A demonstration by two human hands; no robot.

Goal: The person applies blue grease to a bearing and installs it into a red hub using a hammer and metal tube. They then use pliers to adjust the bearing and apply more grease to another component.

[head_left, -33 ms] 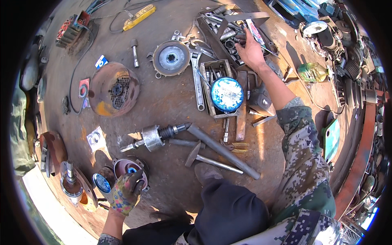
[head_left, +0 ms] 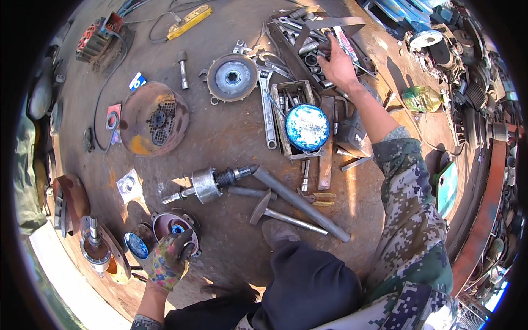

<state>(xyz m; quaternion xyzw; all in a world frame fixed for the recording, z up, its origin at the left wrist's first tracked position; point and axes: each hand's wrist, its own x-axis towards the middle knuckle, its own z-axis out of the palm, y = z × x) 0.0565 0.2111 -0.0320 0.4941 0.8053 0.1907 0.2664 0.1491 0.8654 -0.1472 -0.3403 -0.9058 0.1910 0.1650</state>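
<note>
My left hand [head_left: 169, 261], in a flowered work glove, is closed over the near rim of a round metal housing [head_left: 197, 228] with a blue-ringed bore. A round tin [head_left: 136, 245] with blue in it stands beside that hand. My bare right hand [head_left: 336, 65] reaches into a long metal toolbox [head_left: 294, 58] of sockets and wrenches. Its fingers are apart among the sockets, next to a red and white tube [head_left: 345, 44]; their tips are partly hidden. Nearer to me, a blue-smeared round lid [head_left: 307, 127] rests on a smaller tool tray [head_left: 281, 144].
A shaft with a metal collar [head_left: 206, 186], a long pipe [head_left: 302, 206] and a hammer [head_left: 286, 219] lie before me. Farther off are a rusty drum [head_left: 137, 137], a flanged disc [head_left: 232, 77], an adjustable wrench [head_left: 268, 113] and a yellow power strip [head_left: 188, 22].
</note>
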